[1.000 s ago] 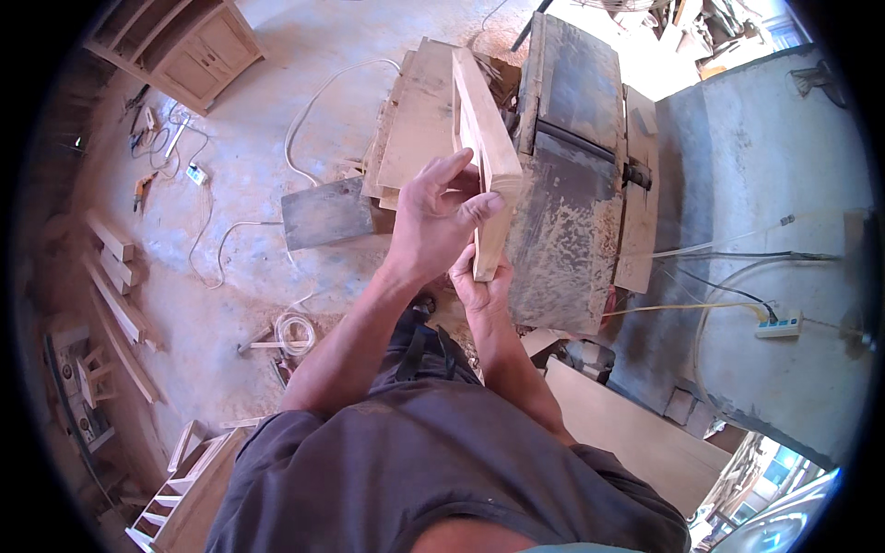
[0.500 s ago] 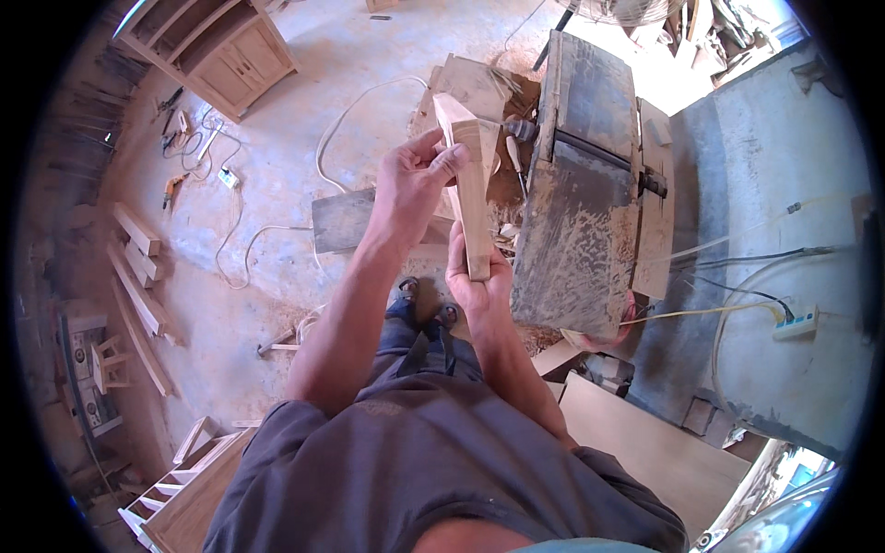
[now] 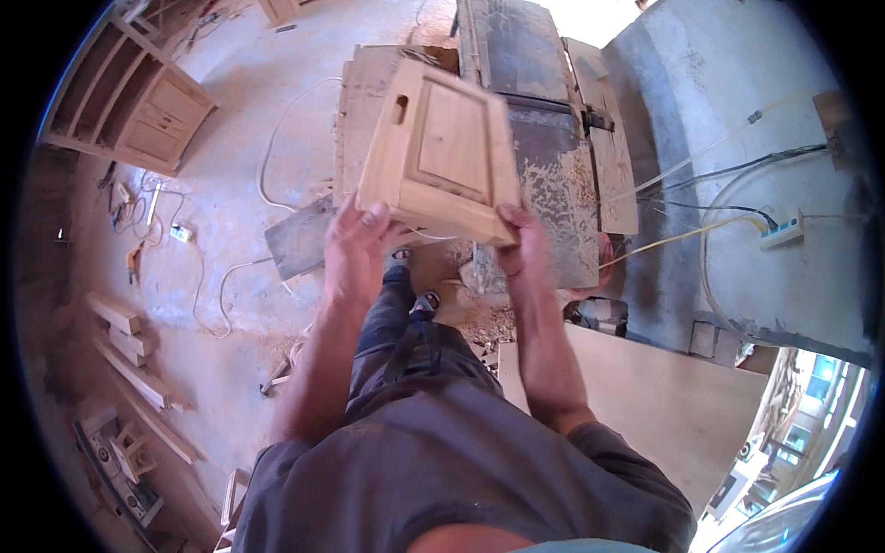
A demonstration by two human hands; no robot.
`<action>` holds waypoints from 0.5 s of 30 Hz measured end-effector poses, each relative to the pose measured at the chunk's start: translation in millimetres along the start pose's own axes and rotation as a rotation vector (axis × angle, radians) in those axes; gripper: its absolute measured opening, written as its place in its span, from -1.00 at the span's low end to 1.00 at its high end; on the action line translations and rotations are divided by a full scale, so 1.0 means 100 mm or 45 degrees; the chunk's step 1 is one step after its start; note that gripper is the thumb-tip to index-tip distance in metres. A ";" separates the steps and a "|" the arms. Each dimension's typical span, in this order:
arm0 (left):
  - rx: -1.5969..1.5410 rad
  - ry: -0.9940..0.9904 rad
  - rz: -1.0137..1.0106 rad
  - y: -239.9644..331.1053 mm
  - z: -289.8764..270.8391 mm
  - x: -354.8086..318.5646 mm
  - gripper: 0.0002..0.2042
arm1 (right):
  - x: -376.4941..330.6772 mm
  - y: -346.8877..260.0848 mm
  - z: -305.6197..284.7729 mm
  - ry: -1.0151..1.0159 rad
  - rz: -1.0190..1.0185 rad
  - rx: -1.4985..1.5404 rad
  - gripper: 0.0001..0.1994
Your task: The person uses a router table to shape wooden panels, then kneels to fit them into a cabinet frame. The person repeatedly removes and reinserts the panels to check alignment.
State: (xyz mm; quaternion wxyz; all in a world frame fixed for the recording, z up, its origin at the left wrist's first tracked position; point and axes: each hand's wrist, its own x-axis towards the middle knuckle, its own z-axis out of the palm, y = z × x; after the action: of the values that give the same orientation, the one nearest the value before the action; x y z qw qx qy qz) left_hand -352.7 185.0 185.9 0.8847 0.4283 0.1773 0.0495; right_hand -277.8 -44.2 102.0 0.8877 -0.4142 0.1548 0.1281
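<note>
A small pale wooden cabinet door (image 3: 450,138) is held up in front of me, tilted, its framed centre panel showing. A short slot is cut through its left side strip. My left hand (image 3: 358,241) grips the near left corner, thumb on the edge. At the near right corner my right hand (image 3: 524,241), slightly blurred, is closed around the door. The fingers under the wood are mostly hidden. Just beyond and to the right stands a dusty woodworking machine with a dark metal table (image 3: 558,184), partly covered by the door.
A wooden cabinet (image 3: 138,101) stands at the far left. Cables and an orange power tool (image 3: 134,263) lie on the floor, with lumber lengths (image 3: 129,355) nearer. A large board (image 3: 636,387) is at the near right; a power strip (image 3: 782,230) hangs on the wall.
The door has turned from edge-on to showing its broad face. My hands have moved apart to its two near corners. My view has shifted to the right.
</note>
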 end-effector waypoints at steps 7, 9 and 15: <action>1.154 -0.206 0.120 -1.11 0.11 0.19 -0.31 | 0.49 -1.02 -0.02 0.113 -0.483 -1.163 -0.11; 1.235 -0.383 0.109 -1.22 0.34 0.35 -0.27 | 0.64 -1.05 -0.01 0.180 -0.464 -1.366 -0.11; 1.207 -0.582 0.252 -1.66 0.86 1.04 -0.13 | 0.93 -1.02 0.04 0.276 -0.463 -1.668 -0.14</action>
State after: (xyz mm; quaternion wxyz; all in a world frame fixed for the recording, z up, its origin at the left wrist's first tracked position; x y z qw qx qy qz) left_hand -236.0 41.5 77.8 0.6014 0.7954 -0.0583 -0.0473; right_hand -155.2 -95.5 140.4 0.4411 -0.8954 0.0612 0.0022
